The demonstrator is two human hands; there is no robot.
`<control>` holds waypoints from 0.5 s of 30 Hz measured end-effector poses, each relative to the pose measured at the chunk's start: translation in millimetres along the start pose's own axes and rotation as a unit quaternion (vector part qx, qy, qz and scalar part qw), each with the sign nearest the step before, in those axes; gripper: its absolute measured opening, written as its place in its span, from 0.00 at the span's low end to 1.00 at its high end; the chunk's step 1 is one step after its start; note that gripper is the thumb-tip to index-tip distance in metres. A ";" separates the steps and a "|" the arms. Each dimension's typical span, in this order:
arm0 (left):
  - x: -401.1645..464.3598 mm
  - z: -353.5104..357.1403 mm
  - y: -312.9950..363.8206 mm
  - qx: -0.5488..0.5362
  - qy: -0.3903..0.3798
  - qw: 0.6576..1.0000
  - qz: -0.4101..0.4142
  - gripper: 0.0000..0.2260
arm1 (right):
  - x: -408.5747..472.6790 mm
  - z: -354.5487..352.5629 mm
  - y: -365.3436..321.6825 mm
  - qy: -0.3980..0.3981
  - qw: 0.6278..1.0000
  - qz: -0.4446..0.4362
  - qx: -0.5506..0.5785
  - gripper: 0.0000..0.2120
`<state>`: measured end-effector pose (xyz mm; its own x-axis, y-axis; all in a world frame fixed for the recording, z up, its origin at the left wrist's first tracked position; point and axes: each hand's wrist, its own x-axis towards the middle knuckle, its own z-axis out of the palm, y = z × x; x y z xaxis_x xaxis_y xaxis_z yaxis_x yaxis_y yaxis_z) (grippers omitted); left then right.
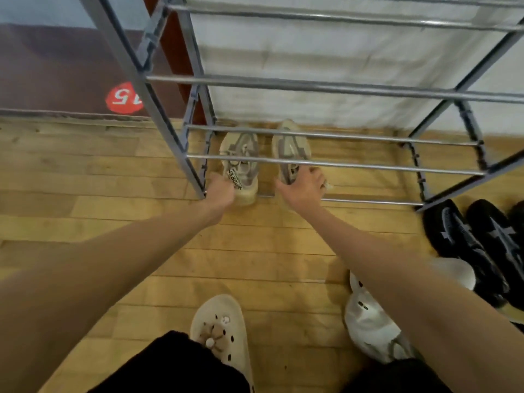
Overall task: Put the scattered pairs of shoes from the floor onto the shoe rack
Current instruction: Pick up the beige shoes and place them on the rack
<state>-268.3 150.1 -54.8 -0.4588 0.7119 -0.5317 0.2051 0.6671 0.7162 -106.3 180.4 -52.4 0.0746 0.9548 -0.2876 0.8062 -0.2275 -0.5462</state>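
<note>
Beige and grey, the left sneaker [240, 163] lies on the bottom tier of the metal shoe rack [312, 89], its long axis running 12 to 6 o'clock, toe toward the wall, heel toward the person. At its 7 o'clock the left hand [220, 191] grasps the heel end, fingers curled around it. The right sneaker [289, 148], its mate, sits just beside at 3 o'clock, pointing the same way but tilted slightly, toe leaning toward 11 o'clock. The right hand [303, 185] holds its heel, thumb spread to one side and fingers wrapped over the collar. On the wooden floor [113, 171], a pair of black sneakers [476, 245] lies at 4 o'clock from the rack, and a white sneaker [368, 321] rests nearer the person.
</note>
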 end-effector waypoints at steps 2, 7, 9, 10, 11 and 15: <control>11.9 -0.4 0.7 -0.002 0.012 1.000 0.007 0.07 | 12.5 8.1 -7.1 -0.004 1.000 -0.012 0.010 0.29; 23.3 2.0 -0.2 0.002 0.035 0.999 0.017 0.14 | 32.1 24.9 -14.7 0.001 0.999 -0.036 0.026 0.30; 28.3 4.1 -4.5 0.010 0.039 0.999 0.033 0.19 | 31.9 27.6 -16.1 -0.005 0.999 -0.040 0.026 0.35; 27.8 4.3 -4.8 0.026 0.038 0.998 0.035 0.19 | 33.8 29.8 -14.8 -0.010 0.999 -0.045 0.026 0.37; 26.9 3.5 -6.1 0.045 0.030 0.998 0.033 0.20 | 32.6 30.0 -14.4 -0.022 0.998 -0.050 0.026 0.38; 23.7 -0.9 -11.7 0.095 -0.009 0.995 0.021 0.20 | 27.4 27.1 -7.4 -0.072 0.994 -0.083 0.025 0.36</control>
<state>-282.4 158.9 -75.3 -0.4308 0.7422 -0.5134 0.3839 0.6655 0.6401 -126.2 203.0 -77.6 -0.1445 0.9434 -0.2986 0.7706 -0.0820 -0.6321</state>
